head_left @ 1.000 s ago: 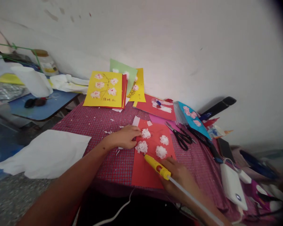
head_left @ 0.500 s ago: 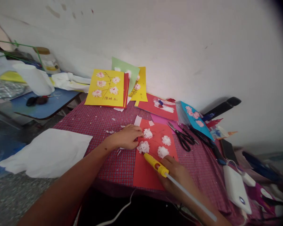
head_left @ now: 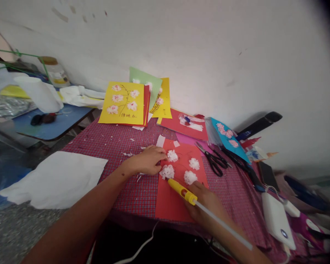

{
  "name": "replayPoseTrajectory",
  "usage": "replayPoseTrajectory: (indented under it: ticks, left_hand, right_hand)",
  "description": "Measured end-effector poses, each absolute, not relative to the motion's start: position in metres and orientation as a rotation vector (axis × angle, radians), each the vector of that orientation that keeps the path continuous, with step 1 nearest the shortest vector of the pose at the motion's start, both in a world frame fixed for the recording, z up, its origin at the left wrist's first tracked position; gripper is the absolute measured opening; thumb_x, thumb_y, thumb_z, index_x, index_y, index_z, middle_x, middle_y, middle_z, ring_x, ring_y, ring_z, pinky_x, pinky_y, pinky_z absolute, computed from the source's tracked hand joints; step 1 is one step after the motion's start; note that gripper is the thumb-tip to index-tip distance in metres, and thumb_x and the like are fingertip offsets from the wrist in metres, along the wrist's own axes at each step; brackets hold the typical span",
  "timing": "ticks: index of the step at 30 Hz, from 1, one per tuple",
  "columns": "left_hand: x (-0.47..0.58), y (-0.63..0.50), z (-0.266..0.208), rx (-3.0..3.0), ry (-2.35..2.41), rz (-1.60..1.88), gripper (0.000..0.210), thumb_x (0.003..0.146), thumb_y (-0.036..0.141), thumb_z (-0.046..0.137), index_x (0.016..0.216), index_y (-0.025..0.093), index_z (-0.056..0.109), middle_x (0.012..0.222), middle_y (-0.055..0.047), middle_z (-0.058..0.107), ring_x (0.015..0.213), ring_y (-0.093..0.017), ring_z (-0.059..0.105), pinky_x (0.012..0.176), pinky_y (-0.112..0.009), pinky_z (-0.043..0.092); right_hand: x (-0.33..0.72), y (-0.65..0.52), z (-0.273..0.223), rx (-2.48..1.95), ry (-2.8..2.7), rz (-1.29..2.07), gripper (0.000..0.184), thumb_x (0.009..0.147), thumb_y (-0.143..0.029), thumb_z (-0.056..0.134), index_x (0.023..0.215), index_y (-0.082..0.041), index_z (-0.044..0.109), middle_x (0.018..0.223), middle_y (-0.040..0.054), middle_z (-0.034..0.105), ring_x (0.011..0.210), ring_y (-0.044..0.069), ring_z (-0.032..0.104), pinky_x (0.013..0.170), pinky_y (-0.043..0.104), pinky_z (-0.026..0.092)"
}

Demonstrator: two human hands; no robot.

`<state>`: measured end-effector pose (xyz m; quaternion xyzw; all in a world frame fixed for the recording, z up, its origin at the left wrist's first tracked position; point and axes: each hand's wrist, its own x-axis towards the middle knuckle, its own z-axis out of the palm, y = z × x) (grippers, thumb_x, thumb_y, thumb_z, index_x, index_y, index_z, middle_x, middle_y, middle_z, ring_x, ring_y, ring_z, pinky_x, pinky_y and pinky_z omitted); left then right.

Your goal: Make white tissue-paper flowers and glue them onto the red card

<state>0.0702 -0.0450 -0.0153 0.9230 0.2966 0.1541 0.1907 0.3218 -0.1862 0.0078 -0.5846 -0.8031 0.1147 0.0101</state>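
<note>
A red sheet of paper point(head_left: 172, 205) lies on the checked tablecloth, with several white crumpled-paper flowers on it. My right hand point(head_left: 206, 205) is closed round a yellow glue gun point(head_left: 183, 191), and a long translucent glue stick point(head_left: 222, 225) sticks out of its back end. The gun's nozzle is at the lower edge of the lower left flower point(head_left: 167, 171). My left hand point(head_left: 151, 160) rests at the sheet's left edge, thumb and forefinger apart beside that flower and the upper left flower point(head_left: 172, 156). Its other fingers are partly hidden.
Black-handled scissors point(head_left: 215, 163) lie right of the sheet. Behind it stand yellow flower cards point(head_left: 121, 102) and a green one point(head_left: 145, 79). A blue card point(head_left: 227, 135) leans at the right, above a white power bank point(head_left: 277, 220). White paper point(head_left: 57, 179) lies at the left.
The camera view has shifted very slightly. Both hands, the glue gun and the flowers stay in practically the same places.
</note>
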Motion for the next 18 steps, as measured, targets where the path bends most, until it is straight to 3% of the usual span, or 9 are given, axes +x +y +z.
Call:
replayPoseTrajectory:
  ticks: [18]
  left_hand:
    - [0.0700,-0.0447,-0.0157,2.588,0.816,0.456,0.028,0.084,0.022,0.059,0.110,0.022,0.069,0.127,-0.009,0.065,0.118,-0.028,0.058,0.107,-0.048,0.039]
  right_hand:
    - [0.3216,-0.1868,0.0108,-1.836,-2.537,0.293,0.011,0.091,-0.017,0.051,0.087,-0.017,0.061,0.086,0.0075,0.064,0.069,0.017,0.059,0.059,0.028,0.036]
